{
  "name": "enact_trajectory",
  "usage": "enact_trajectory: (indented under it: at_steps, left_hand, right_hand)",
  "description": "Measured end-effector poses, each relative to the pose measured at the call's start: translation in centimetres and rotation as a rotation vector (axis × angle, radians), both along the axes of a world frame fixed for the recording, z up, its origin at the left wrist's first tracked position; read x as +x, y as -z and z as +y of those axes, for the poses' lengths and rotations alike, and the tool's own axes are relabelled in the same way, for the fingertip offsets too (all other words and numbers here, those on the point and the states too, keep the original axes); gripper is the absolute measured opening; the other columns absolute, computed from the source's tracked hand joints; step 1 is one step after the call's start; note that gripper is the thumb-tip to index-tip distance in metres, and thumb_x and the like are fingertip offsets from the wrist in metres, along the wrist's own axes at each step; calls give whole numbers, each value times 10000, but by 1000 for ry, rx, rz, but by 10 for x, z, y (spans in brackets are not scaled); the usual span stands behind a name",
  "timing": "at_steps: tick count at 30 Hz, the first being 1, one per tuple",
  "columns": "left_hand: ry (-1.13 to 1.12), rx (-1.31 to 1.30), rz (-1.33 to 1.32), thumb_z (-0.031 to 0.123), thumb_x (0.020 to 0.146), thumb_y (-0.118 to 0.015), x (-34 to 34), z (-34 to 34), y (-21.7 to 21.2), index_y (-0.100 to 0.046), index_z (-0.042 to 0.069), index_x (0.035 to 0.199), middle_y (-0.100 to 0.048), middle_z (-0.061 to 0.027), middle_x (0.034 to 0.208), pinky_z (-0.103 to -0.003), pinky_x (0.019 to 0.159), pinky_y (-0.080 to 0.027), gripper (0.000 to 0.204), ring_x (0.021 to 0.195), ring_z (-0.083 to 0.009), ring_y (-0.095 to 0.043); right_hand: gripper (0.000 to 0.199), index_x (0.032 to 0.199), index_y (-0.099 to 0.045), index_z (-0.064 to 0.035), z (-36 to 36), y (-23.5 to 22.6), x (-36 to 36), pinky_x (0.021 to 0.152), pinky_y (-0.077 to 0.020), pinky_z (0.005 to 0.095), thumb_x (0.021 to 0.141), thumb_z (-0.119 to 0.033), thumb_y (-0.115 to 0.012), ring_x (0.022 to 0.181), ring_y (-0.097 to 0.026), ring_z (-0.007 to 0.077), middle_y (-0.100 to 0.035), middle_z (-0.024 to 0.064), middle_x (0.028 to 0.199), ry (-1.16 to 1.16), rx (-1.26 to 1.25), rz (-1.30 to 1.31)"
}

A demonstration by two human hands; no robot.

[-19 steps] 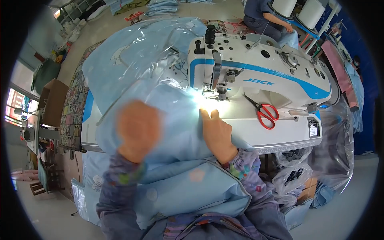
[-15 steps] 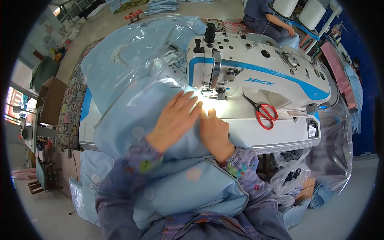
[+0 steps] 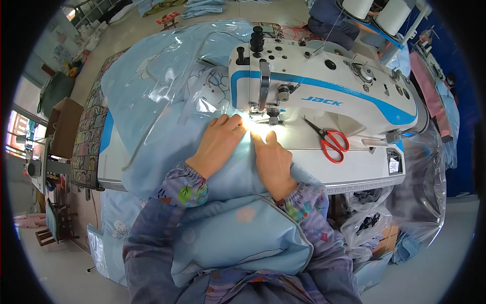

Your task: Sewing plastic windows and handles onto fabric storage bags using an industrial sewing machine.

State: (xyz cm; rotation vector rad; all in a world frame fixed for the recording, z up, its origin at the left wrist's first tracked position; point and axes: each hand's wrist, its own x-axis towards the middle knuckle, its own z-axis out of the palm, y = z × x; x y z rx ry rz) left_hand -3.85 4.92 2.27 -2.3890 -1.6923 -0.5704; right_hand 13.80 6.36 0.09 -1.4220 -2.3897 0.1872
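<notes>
Light blue printed fabric (image 3: 230, 181) lies on the sewing machine bed, spreads left under clear plastic, and runs down to my lap. My left hand (image 3: 218, 146) presses on it left of the needle, its fingers bent and drawn together, gripping the cloth. My right hand (image 3: 274, 166) is just right of it, closed at the fabric edge with the index finger pointing at the presser foot. Both sets of fingertips are close to the needle area of the white and blue sewing machine (image 3: 314, 91), where bright lamp glare hides the stitching point.
Red-handled scissors (image 3: 334, 146) lie on the bed right of my hands. White thread cones (image 3: 358, 7) stand behind the machine. A person (image 3: 331, 25) sits beyond it. Plastic bags (image 3: 367, 223) hang below the table at right. A cardboard box (image 3: 65, 126) stands at left.
My left hand's fingers, spread and flatter before, are now bent and drawn together on the fabric. The machine sits slightly further left in the picture. The person behind has shifted an arm.
</notes>
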Motion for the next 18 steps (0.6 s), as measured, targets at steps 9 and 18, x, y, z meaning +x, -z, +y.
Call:
enact_trajectory:
  at_steps: [9, 18]
  left_hand:
    - [-23, -61, 20, 81, 795, -623, 4, 5, -2, -704, 87, 924, -598, -46, 978, -381, 846, -497, 152, 987, -246, -597]
    - [-169, -16, 130, 77, 802, -629, 43, 3, 8, -702, 104, 911, -581, -68, 1002, -389, 833, -500, 133, 974, -247, -584]
  right_hand:
    - [322, 1236, -663, -194, 7, -9, 8, 660, -566, 447, 919, -179, -612, 789, -702, 317, -617, 139, 984, -13, -41, -19]
    - [319, 1273, -670, -210, 4, -23, 36, 731, -538, 493, 959, -232, -615, 858, -670, 387, -649, 153, 948, -19, -277, 53]
